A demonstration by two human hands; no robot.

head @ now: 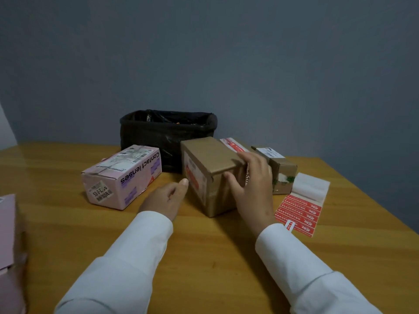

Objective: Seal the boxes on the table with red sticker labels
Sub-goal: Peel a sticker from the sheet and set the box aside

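A brown cardboard box (205, 159) stands in the middle of the wooden table (204, 257). My right hand (251, 189) grips its near right corner, fingers over the top edge and thumb on the front face. My left hand (166, 199) rests beside the box's left face, fingers loosely curled, thumb tip near a red label on that side, holding nothing. A pink box (122, 175) printed "Contact lenses" lies to the left. A sheet of red sticker labels (299, 214) lies to the right, its white backing folded up. A small red sticker (289, 225) clings to my right cuff.
A black bag-lined bin (167, 134) stands behind the boxes against the grey wall. A smaller brown box (281, 171) and a white-and-red parcel (233, 145) sit behind my right hand. Another pink box (6, 230) shows at the left edge.
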